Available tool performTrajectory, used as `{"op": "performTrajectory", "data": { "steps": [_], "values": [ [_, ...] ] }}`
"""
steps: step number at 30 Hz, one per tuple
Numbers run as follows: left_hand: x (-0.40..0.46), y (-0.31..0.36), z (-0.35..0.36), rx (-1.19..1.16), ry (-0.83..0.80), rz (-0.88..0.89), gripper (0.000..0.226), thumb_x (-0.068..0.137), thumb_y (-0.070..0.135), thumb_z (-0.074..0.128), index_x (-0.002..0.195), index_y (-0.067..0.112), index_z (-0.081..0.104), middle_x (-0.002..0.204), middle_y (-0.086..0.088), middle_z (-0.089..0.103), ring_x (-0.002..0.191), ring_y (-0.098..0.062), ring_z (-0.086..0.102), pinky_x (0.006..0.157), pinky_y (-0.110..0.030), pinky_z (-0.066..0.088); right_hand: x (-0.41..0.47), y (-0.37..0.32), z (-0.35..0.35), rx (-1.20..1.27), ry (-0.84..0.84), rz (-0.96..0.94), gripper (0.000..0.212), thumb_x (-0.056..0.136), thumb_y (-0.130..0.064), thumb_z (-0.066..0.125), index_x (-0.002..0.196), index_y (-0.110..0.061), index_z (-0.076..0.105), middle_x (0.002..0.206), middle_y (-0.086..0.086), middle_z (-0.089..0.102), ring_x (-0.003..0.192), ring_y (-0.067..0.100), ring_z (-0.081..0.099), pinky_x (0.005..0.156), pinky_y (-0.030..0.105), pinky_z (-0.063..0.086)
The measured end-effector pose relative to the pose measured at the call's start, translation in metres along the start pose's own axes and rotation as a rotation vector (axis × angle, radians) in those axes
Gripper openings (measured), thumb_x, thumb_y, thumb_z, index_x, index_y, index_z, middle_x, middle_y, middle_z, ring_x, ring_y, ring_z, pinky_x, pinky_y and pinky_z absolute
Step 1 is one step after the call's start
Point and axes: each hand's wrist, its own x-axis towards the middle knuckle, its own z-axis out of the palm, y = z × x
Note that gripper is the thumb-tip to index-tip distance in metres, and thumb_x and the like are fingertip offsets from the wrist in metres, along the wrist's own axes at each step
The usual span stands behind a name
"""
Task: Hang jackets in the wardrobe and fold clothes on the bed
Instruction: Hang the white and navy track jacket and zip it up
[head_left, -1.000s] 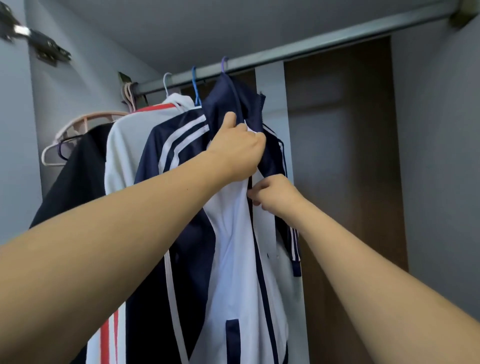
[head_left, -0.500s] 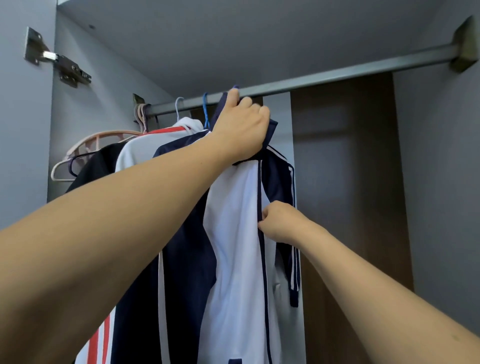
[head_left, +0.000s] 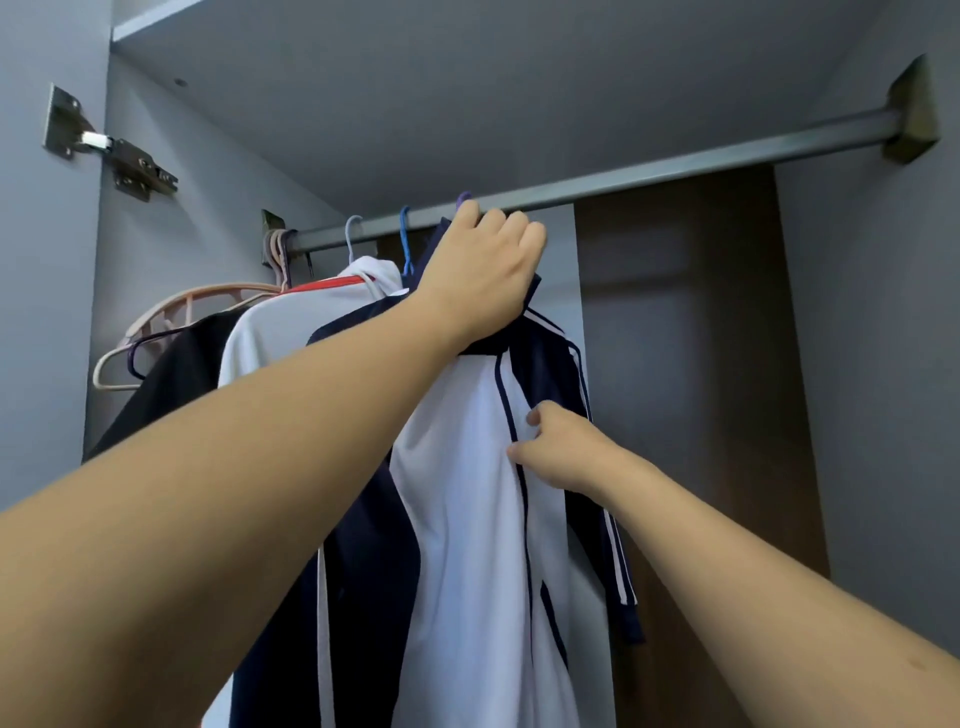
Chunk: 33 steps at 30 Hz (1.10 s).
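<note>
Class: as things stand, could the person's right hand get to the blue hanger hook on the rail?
Probably not directly: the left hand and the navy-and-white jacket lie between the right hand and the blue hanger hook.

The left hand (head_left: 480, 270) is covering the navy-and-white jacket (head_left: 467, 493) at its collar and most of the purple hanger (head_left: 463, 198). Both forearms are running off the bottom edge, as is the jacket's hem.

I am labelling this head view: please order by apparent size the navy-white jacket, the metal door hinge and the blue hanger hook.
1. navy-white jacket
2. metal door hinge
3. blue hanger hook; only its hook shows.
</note>
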Motion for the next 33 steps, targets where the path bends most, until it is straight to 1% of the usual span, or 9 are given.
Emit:
{"op": "performTrajectory", "data": {
  "steps": [2, 5, 8, 11, 15, 19, 22, 30, 33],
  "values": [
    [-0.009, -0.001, 0.002, 0.017, 0.098, 0.064, 0.024, 0.083, 0.009, 0.025, 0.089, 0.009, 0.049, 0.078, -0.008, 0.045, 0.067, -0.026, 0.033, 0.070, -0.039, 0.030, 0.005, 0.007, -0.003, -0.012, 0.109, -0.052, 0.058, 0.091, -0.028, 0.056, 0.143, -0.014, 0.035, 0.136, 0.005, 0.047, 0.121, 0.024, 0.049, 0.085, 0.030, 0.042],
    [-0.009, -0.006, 0.008, -0.037, 0.103, 0.167, 0.022, 0.093, 0.023, 0.032, 0.092, 0.009, 0.049, 0.079, -0.007, 0.051, 0.068, -0.028, 0.043, 0.068, -0.041, 0.032, 0.016, 0.011, -0.008, -0.066, 0.248, -0.102, 0.061, 0.089, -0.026, 0.057, 0.144, -0.015, 0.033, 0.144, 0.006, 0.041, 0.131, 0.026, 0.037, 0.092, 0.033, 0.039],
    [0.026, -0.014, 0.012, -0.134, 0.006, 0.134, 0.030, 0.096, 0.036, 0.030, 0.093, 0.012, 0.048, 0.085, -0.008, 0.057, 0.076, -0.031, 0.050, 0.068, -0.040, 0.029, 0.038, -0.003, -0.034, -0.160, 0.196, -0.071, 0.067, 0.085, -0.029, 0.062, 0.143, -0.015, 0.031, 0.144, 0.006, 0.038, 0.135, 0.029, 0.031, 0.100, 0.039, 0.039],
    [0.065, -0.027, 0.015, -0.262, -0.041, 0.117, 0.032, 0.095, 0.036, 0.034, 0.098, 0.010, 0.054, 0.095, -0.011, 0.060, 0.085, -0.033, 0.054, 0.072, -0.041, 0.032, 0.058, -0.025, -0.069, -0.202, 0.098, 0.018, 0.066, 0.081, -0.032, 0.066, 0.138, -0.013, 0.038, 0.137, 0.011, 0.044, 0.131, 0.033, 0.039, 0.102, 0.039, 0.042],
    [0.086, -0.050, 0.017, -0.418, -0.159, 0.178, 0.044, 0.092, 0.039, 0.037, 0.117, 0.008, 0.054, 0.122, -0.015, 0.056, 0.112, -0.035, 0.050, 0.098, -0.046, 0.033, 0.056, -0.064, -0.117, -0.290, -0.050, 0.142, 0.082, 0.083, -0.038, 0.069, 0.149, -0.012, 0.027, 0.150, 0.010, 0.032, 0.140, 0.030, 0.027, 0.111, 0.036, 0.030],
    [0.089, -0.080, 0.000, -0.548, -0.426, 0.030, 0.063, 0.093, 0.046, 0.039, 0.144, 0.009, 0.039, 0.154, -0.014, 0.033, 0.144, -0.032, 0.023, 0.119, -0.050, 0.010, 0.037, -0.107, -0.163, -0.366, -0.160, 0.240, 0.083, 0.081, -0.037, 0.070, 0.148, -0.014, 0.027, 0.151, 0.010, 0.031, 0.142, 0.029, 0.024, 0.115, 0.036, 0.023],
    [0.113, -0.110, -0.028, -0.638, -0.564, -0.034, 0.063, 0.094, 0.045, 0.039, 0.148, 0.012, 0.034, 0.157, -0.011, 0.027, 0.147, -0.029, 0.018, 0.120, -0.049, 0.007, 0.023, -0.147, -0.208, -0.393, -0.291, 0.291, 0.084, 0.082, -0.035, 0.068, 0.150, -0.014, 0.023, 0.152, 0.010, 0.027, 0.143, 0.028, 0.021, 0.118, 0.037, 0.019],
    [0.137, -0.173, -0.082, -0.738, -0.687, -0.203, 0.062, 0.096, 0.043, 0.041, 0.147, 0.008, 0.033, 0.146, -0.012, 0.039, 0.136, -0.032, 0.032, 0.118, -0.048, 0.015, 0.019, -0.223, -0.282, -0.399, -0.331, 0.243, 0.081, 0.087, -0.034, 0.061, 0.153, -0.014, 0.018, 0.159, 0.007, 0.020, 0.148, 0.028, 0.008, 0.122, 0.042, 0.002],
    [0.124, -0.195, -0.100, -0.726, -0.693, -0.205, 0.060, 0.096, 0.042, 0.041, 0.145, 0.007, 0.035, 0.143, -0.013, 0.041, 0.133, -0.031, 0.035, 0.118, -0.047, 0.016, 0.006, -0.245, -0.279, -0.353, -0.293, 0.172, 0.071, 0.084, -0.030, 0.063, 0.146, -0.015, 0.032, 0.147, 0.006, 0.037, 0.141, 0.028, 0.026, 0.119, 0.045, 0.015]
  ]
}}
